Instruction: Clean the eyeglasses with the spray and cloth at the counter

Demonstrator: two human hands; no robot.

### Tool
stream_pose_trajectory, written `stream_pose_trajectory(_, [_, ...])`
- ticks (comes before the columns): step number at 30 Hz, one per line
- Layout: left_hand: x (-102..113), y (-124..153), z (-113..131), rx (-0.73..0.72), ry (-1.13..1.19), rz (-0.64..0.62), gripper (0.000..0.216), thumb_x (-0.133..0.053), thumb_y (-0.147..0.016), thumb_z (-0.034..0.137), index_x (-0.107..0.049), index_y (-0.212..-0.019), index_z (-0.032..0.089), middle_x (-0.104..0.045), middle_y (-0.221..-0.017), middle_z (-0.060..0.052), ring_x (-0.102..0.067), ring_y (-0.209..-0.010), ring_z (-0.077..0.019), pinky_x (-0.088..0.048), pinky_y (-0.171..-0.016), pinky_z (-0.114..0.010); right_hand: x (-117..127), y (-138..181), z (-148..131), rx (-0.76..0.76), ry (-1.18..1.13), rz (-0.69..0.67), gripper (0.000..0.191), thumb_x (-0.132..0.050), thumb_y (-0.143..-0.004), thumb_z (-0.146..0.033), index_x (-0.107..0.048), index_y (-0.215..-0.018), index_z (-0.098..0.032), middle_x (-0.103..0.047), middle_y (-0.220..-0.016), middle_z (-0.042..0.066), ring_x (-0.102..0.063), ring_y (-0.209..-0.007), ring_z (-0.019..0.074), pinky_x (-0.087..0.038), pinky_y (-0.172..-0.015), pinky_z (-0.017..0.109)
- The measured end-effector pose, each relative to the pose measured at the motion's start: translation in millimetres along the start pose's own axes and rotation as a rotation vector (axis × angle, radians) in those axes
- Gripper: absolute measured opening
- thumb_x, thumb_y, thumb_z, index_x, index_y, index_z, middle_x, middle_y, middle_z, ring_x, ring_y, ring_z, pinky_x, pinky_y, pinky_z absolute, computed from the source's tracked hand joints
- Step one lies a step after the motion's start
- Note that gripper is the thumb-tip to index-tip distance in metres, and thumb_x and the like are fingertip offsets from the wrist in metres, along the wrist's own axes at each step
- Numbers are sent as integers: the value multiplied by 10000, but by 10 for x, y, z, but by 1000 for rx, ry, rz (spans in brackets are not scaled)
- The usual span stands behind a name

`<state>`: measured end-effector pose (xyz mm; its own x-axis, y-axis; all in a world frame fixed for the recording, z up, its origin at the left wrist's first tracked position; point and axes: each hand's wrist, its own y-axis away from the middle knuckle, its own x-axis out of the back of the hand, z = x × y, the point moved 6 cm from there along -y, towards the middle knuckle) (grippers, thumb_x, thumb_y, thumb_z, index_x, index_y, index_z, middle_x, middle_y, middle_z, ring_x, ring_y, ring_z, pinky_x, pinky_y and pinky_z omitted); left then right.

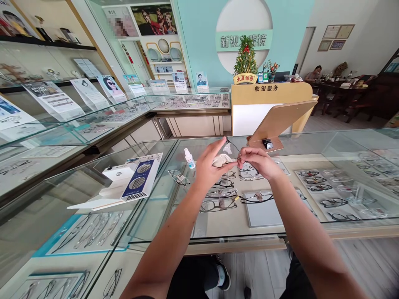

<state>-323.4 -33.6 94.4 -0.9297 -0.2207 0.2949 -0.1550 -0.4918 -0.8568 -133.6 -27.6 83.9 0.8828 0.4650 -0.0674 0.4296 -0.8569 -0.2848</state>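
Above the glass counter, my left hand is closed around a bunched whitish cloth, which lies against a pair of eyeglasses with thin dark frames. My right hand pinches the same eyeglasses near the hinge, fingertips pressed together. Part of the frame and lenses is hidden by the cloth and fingers. Left of my hands, a small white spray bottle stands upright on the glass. Just below them are several more eyeglasses, including a clear-framed pair and a dark half-rimmed pair.
A glass display counter spans the front. An opened white and blue box lies at left. Behind my right hand stands a tilted wooden board. A cashier desk is farther back. Someone sits at a table far right.
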Motion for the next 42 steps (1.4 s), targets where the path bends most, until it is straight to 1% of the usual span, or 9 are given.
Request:
stream_pose_trajectory(4, [23, -7, 56, -56, -23, 1, 703, -969, -799, 441, -731, -1444, 297, -764, -1445, -116, -744, -1319, -318, -631, -1125, -473, 25, 44, -37, -27, 73, -41, 218, -739, -943, -326, -686, -756, -227, -728, -745, 11, -654, -808, 212, -469, -876, 373])
stream_pose_trajectory(12, [41, 3, 210, -110, -78, 51, 660, -948, -794, 383, -726, -1404, 264, -781, -1400, -122, -767, -1254, -313, -682, -982, -436, -38, 139, -222, 50, 201, -48, 233, -724, -997, -372, -727, -814, -227, -791, -828, 30, -704, -855, 216, -505, -874, 379])
stream_pose_trajectory(15, [145, -51, 264, -130, -137, 137, 660, -949, -767, 408, -727, -1372, 263, -786, -1375, -120, -763, -1238, -323, -684, -868, -411, -88, 215, -461, 203, 310, 77, 240, -683, -1038, -419, -743, -882, -247, -795, -930, 39, -713, -953, 221, -517, -917, 389])
stream_pose_trajectory(18, [370, -216, 343, -166, -216, 302, 686, -953, -734, 461, -717, -1344, 255, -782, -1345, -118, -752, -1223, -337, -664, -812, -408, -146, 310, -829, 392, 518, 272, 162, -690, -1030, -414, -731, -1099, -273, -765, -1162, 47, -689, -1101, 222, -515, -985, 403])
stream_pose_trajectory(23, [734, -701, 559, -213, -243, 550, 780, -947, -735, 568, -659, -1390, 257, -714, -1411, -124, -669, -1337, -376, -644, -945, -515, -363, 408, -1504, 689, 996, 518, 582, -879, -857, -471, -629, -1346, -277, -697, -1341, 84, -661, -1193, 290, -564, -1022, 489])
stream_pose_trajectory(27, [800, -916, 865, -322, -204, 672, 700, -937, -807, 532, -637, -1401, 315, -707, -1391, -74, -659, -1362, -345, -609, -1088, -569, -499, 458, -1796, 778, 1058, 656, 503, -846, -932, -438, -640, -1370, -300, -715, -1378, 103, -710, -1141, 292, -616, -1007, 497])
stream_pose_trajectory(30, [740, -916, 985, -329, -216, 709, 619, -878, -893, 503, -623, -1428, 325, -705, -1396, -76, -681, -1351, -323, -622, -1105, -543, -570, 532, -1862, 858, 1074, 762, 388, -810, -980, -375, -678, -1334, -288, -749, -1324, 105, -740, -1109, 281, -644, -967, 476])
stream_pose_trajectory(34, [669, -882, 937, -319, -172, 684, 617, -874, -895, 456, -637, -1440, 291, -714, -1386, -84, -706, -1321, -316, -624, -1127, -519, -605, 550, -1849, 935, 1152, 787, 348, -842, -964, -348, -718, -1278, -264, -798, -1215, 94, -764, -1082, 281, -664, -937, 463])
stream_pose_trajectory(42, [682, -892, 788, -271, -155, 658, 611, -888, -874, 381, -655, -1431, 292, -717, -1377, -81, -698, -1322, -307, -600, -1147, -515, -479, 391, -1775, 861, 1116, 748, 371, -839, -969, -359, -749, -1323, -297, -801, -1230, 95, -768, -1151, 315, -659, -1014, 505])
